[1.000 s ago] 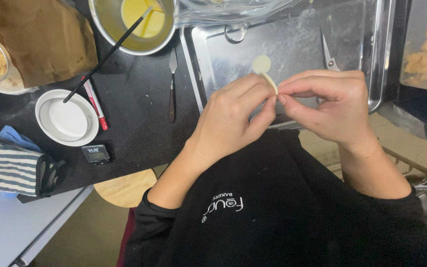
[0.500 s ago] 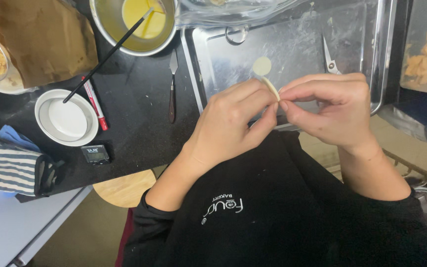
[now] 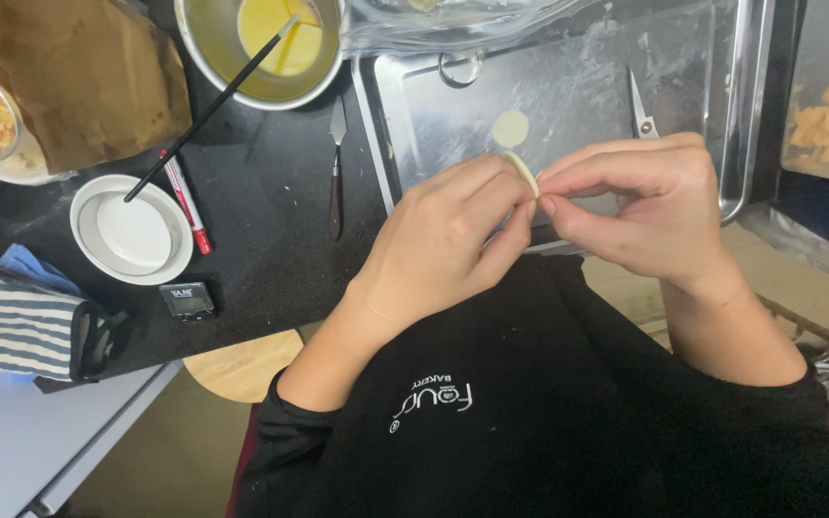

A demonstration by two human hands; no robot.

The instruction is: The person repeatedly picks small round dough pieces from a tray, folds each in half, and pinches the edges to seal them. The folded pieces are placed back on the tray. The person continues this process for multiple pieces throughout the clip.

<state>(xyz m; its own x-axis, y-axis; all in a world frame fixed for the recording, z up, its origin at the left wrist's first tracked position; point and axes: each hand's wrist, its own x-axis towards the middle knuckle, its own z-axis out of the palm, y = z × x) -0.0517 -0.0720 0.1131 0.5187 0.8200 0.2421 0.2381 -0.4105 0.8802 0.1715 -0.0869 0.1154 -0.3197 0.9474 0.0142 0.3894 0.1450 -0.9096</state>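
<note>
While both hands pinch the small pale dough round [image 3: 522, 171] between fingertips, left hand [image 3: 443, 240] and right hand [image 3: 640, 211] should press evenly (gently) along its edge, above the metal tray [image 3: 568, 86], where another dough disc [image 3: 509, 128] lies.

Bare left hand [image 3: 443, 240] and bare right hand [image 3: 640, 206], no gloves, rings or watch in sight. Forearms uncovered, with black sleeves [image 3: 285, 422] pushed up toward the elbows and bunched into soft folds. Black top or apron [image 3: 549, 403] across the chest, matte fabric, bearing a small white printed logo [image 3: 432, 400] below the left wrist, seen upside down from above.
</note>
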